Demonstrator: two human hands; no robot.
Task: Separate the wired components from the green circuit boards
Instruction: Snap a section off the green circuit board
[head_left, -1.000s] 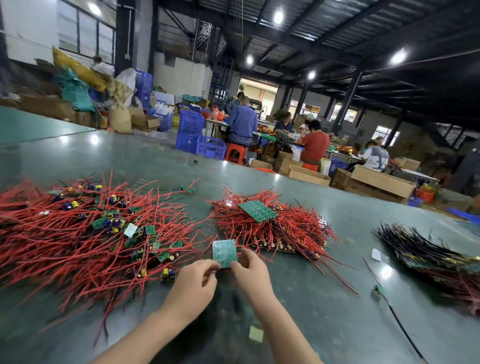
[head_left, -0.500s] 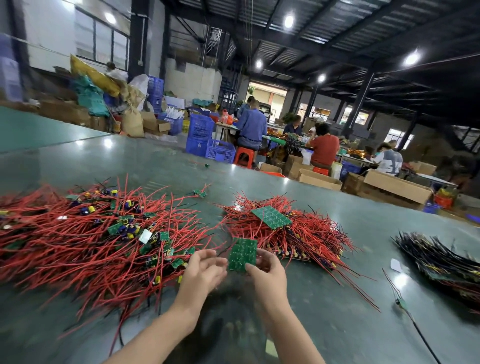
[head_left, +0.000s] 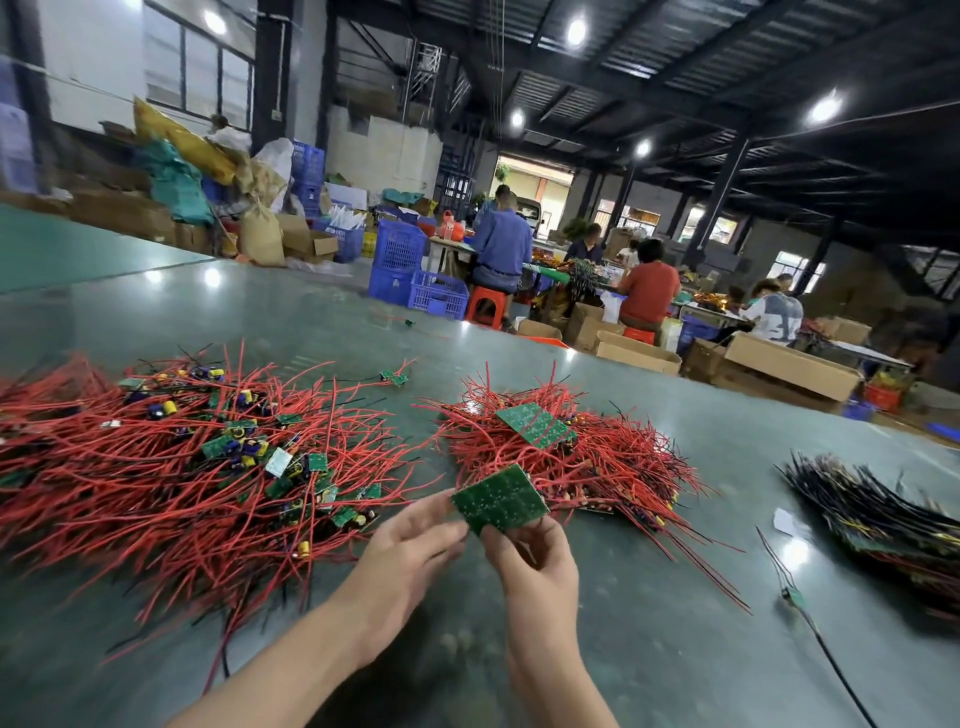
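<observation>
Your green worktable (head_left: 649, 623) carries a big heap of red-wired components (head_left: 171, 478) on the left and a smaller pile (head_left: 587, 457) ahead. You hold a green circuit board (head_left: 500, 500) raised above the table, your right hand (head_left: 535, 566) pinching its lower edge, your left hand (head_left: 410, 551) gripping its left edge.

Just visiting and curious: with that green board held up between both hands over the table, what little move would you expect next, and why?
Probably a bend to snap the green board apart. Both the left hand and right hand pinch its lower edge, raised above the table, and the left red-wire pile already holds many smaller board pieces. That is only a guess.
</observation>
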